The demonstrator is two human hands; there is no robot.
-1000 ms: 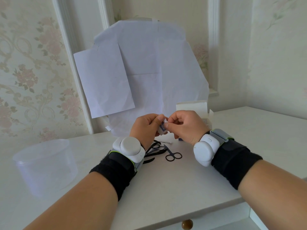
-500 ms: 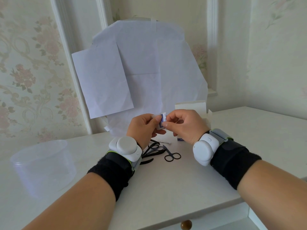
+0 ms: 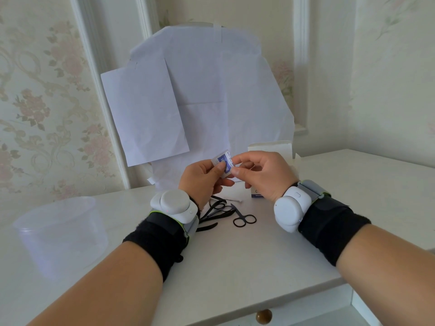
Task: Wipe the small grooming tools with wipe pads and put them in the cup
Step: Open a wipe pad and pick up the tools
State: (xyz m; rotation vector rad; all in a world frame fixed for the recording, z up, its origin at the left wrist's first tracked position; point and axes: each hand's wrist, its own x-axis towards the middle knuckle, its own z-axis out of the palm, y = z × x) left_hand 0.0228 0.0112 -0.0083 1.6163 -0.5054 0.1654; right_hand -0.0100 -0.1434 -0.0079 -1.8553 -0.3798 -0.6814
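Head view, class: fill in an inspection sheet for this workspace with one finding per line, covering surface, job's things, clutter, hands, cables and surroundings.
Surface: white table, with a brass drawer knob at its front edge.
Job's things: blue-and-white wipe pad sachet held up; small black scissors and other black grooming tools lying on the table; clear plastic cup standing at left.
Clutter: white box behind the right hand.
Hands: left hand and right hand both pinch the sachet; each grip is at an edge.
Cables: nothing seen.
Surroundings: white paper sheets taped over an upright object; floral wallpaper.
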